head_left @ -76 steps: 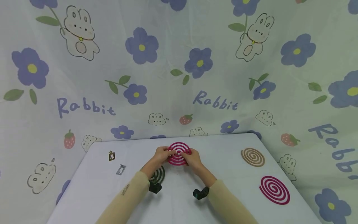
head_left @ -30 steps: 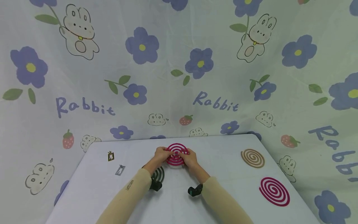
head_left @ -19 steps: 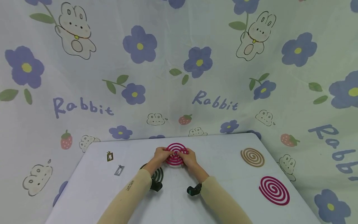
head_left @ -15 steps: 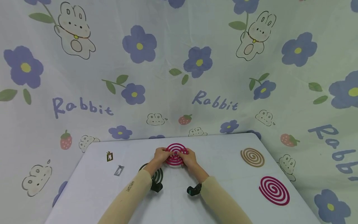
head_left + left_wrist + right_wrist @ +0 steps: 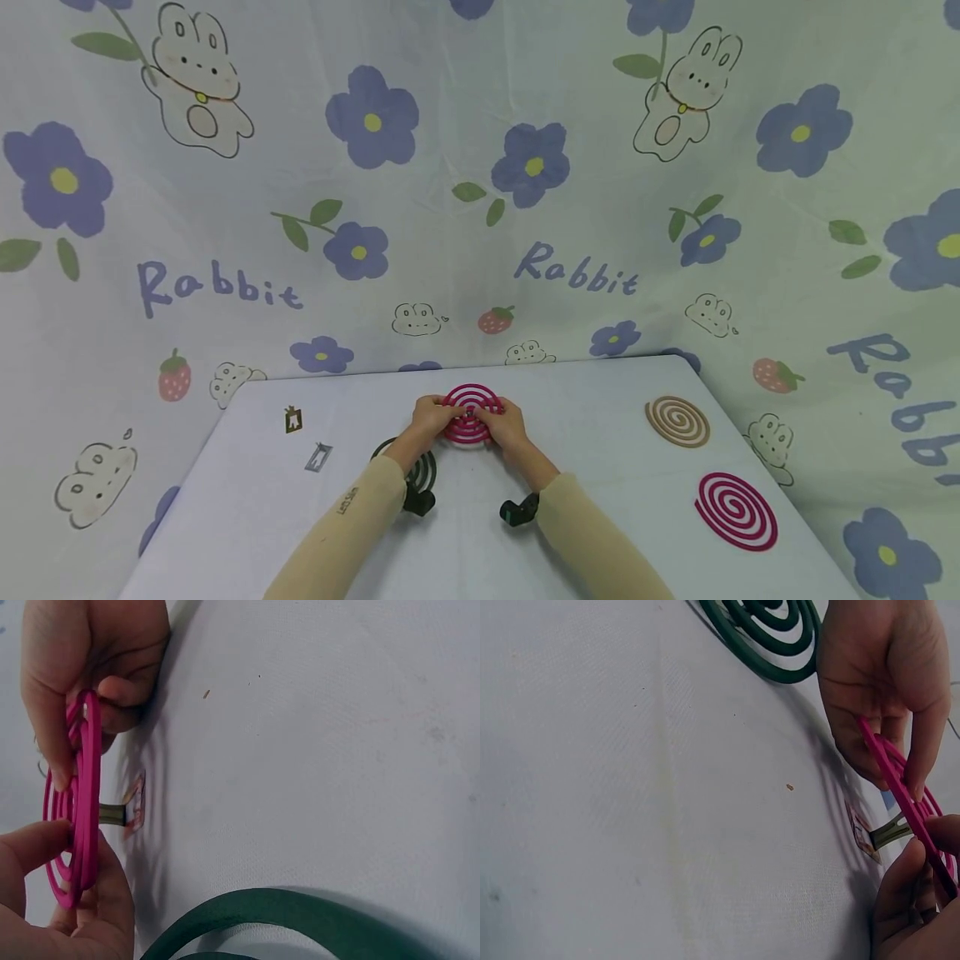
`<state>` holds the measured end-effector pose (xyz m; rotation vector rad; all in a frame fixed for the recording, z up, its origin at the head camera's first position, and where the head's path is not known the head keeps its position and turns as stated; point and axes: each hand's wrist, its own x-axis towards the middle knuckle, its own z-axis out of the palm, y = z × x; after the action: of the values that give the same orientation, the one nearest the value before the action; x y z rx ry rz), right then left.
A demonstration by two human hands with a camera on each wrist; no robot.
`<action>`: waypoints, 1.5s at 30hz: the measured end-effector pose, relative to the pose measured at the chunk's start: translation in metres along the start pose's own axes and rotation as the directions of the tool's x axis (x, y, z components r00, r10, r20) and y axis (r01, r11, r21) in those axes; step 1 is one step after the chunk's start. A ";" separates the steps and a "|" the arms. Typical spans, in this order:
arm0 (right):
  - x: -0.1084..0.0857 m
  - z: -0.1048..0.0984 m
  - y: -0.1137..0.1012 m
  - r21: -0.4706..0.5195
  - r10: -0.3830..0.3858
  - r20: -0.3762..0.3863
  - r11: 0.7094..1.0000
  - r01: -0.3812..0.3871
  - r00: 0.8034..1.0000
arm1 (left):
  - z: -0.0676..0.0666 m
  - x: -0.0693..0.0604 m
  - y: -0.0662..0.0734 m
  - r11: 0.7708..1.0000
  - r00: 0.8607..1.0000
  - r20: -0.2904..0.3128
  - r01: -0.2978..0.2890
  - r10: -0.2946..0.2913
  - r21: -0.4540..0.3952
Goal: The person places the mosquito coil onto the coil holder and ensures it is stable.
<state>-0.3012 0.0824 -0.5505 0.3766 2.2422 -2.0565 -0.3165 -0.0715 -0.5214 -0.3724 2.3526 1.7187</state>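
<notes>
Both hands hold a pink mosquito coil (image 5: 471, 387) just over the white table, thumbs on its upper face near the middle. My left hand (image 5: 431, 417) grips its left side, and my right hand (image 5: 510, 423) has the right side. In the left wrist view the coil (image 5: 91, 787) is seen edge-on. A small metal coil stand (image 5: 112, 815) sticks out beneath its centre, its flat base apart from the tabletop or touching it, I cannot tell. The same stand (image 5: 889, 834) shows in the right wrist view. Fingers under the coil are partly hidden.
A dark green coil (image 5: 426, 471) lies partly under my left wrist. To the right lie a brown coil (image 5: 678, 422) and another pink coil (image 5: 737, 512). On the left are a brass-coloured stand (image 5: 293, 420) and a silver stand (image 5: 318, 457). A printed curtain (image 5: 450, 208) hangs behind the table.
The pink coil and both hands have shifted slightly left, the right forearm moving inward. Both hands keep their hold. The head view has turned a little.
</notes>
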 end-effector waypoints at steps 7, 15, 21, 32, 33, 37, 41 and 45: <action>-0.001 0.001 0.002 -0.009 -0.014 0.002 1.000 0.014 1.000 | -0.002 -0.001 0.000 1.000 1.000 0.019 -0.014 0.014 -0.011; -0.003 0.000 0.005 -0.016 -0.039 0.001 0.999 0.039 0.999 | -0.002 0.001 -0.001 1.000 0.999 0.045 -0.007 0.008 -0.025; 0.000 0.000 0.009 -0.013 -0.040 0.001 0.999 0.040 0.999 | -0.001 0.003 -0.002 1.000 0.999 0.034 -0.017 0.017 0.002; -0.003 0.003 0.007 -0.032 -0.025 0.012 0.999 0.025 1.000 | -0.003 0.005 0.001 0.996 0.999 0.009 -0.036 0.035 0.078; -0.003 0.003 0.007 -0.034 -0.025 0.012 0.999 0.026 1.000 | -0.004 0.005 0.001 0.996 0.999 0.012 -0.036 0.035 0.079; -0.002 0.003 0.007 -0.040 -0.034 0.010 0.999 0.035 0.999 | -0.004 0.004 0.003 0.997 0.999 0.027 -0.035 0.033 0.069; -0.002 0.002 0.008 -0.049 -0.047 0.010 0.998 0.047 0.999 | -0.004 0.004 0.001 0.997 0.999 0.034 -0.035 0.033 0.062; -0.002 0.002 0.011 -0.059 -0.048 0.010 0.997 0.049 0.999 | -0.003 0.004 -0.001 0.998 0.999 0.042 -0.035 0.033 0.054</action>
<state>-0.2967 0.0810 -0.5604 0.3118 2.3242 -2.0047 -0.3200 -0.0747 -0.5223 -0.2875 2.3846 1.6561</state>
